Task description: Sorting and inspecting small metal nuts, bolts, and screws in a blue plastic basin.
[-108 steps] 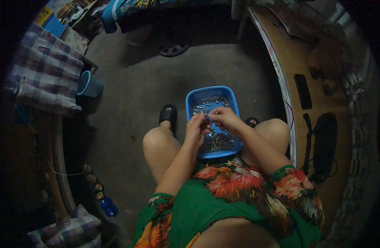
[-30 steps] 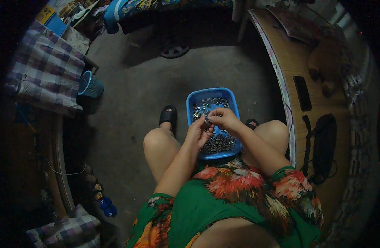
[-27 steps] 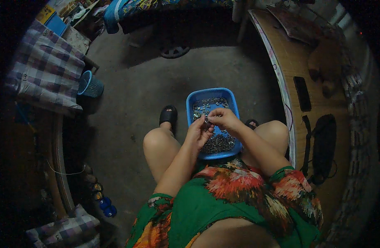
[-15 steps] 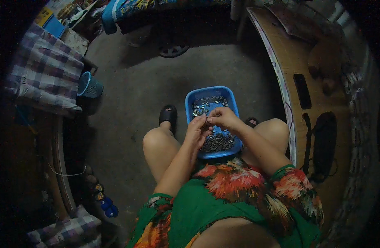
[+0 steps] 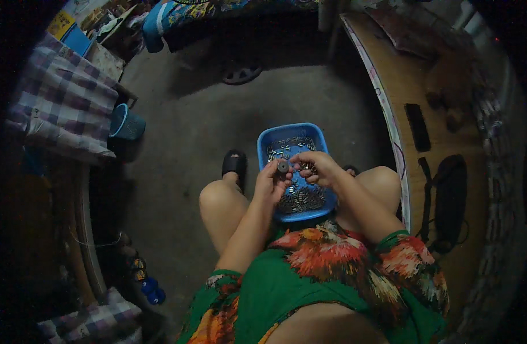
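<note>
Over a blue plastic basin [image 5: 267, 137] between my knees, both my hands are raised close together. My left hand [image 5: 271, 182] is closed round a dark grey round metal piece [image 5: 283, 166] with a small hole in its middle. Just to its right, my right hand [image 5: 321, 167] has its fingers curled round small shiny metal pieces [image 5: 307, 167]. Many similar small metal pieces [image 5: 302, 200] lie in the basin, heaped at its near end and scattered at the far end. My hands hide part of the middle.
On the right stands a wooden bench [image 5: 395, 86] with a dark flat object [image 5: 417, 127] and a black bag-like thing [image 5: 450, 195] on it. A blue wastebasket [image 5: 127, 123] stands at the left beside a checked cloth [image 5: 68, 106]. A dark wheel-like base [image 5: 242, 74] is on the floor ahead.
My hands have moved slightly apart. The round piece's face now shows in my left hand, and my right fingers have drawn back, showing the small pieces in them.
</note>
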`<action>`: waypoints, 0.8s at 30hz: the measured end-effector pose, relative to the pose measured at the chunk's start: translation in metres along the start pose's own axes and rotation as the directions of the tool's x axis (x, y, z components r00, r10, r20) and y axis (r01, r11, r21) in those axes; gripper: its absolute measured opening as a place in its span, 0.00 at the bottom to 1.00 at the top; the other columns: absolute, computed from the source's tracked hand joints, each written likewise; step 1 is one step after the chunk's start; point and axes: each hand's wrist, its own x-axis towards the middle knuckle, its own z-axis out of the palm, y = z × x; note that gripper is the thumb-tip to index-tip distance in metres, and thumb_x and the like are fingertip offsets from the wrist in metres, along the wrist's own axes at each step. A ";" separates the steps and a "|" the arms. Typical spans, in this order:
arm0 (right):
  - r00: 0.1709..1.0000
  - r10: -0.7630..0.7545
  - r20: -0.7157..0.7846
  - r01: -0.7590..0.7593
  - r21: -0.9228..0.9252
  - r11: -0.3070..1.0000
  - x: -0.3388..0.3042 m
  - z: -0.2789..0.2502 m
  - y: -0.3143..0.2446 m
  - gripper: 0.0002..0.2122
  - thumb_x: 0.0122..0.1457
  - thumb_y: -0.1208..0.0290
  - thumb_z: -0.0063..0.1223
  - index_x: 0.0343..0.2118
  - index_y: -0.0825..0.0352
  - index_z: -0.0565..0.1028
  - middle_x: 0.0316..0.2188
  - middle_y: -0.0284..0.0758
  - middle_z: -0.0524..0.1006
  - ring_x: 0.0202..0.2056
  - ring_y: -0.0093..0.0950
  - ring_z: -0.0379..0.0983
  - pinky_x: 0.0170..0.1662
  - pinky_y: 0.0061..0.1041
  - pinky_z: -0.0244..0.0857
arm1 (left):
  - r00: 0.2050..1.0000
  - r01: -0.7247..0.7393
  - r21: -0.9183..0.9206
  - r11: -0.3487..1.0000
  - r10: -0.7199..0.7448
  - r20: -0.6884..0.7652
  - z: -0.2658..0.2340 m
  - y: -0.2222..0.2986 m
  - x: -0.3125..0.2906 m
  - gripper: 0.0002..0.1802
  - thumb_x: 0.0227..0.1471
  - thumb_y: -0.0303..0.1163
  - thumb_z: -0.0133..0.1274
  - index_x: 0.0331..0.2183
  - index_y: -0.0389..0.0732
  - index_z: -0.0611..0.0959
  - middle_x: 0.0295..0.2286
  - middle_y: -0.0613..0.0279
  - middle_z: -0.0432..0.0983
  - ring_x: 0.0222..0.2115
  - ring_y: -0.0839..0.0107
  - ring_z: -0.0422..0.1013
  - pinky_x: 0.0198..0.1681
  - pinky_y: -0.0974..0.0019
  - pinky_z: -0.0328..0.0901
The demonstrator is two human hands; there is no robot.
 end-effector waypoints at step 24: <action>0.990 -0.077 0.114 0.082 -0.040 0.996 0.012 -0.004 0.007 0.07 0.52 0.76 0.43 0.34 0.69 0.66 0.22 0.32 0.69 0.15 0.12 0.56 0.12 0.07 0.46 | 0.998 -0.063 0.111 0.992 0.063 0.001 0.002 -0.005 0.001 0.12 0.51 0.37 0.41 0.31 0.38 0.71 0.22 0.58 0.71 0.19 0.73 0.66 0.19 0.75 0.63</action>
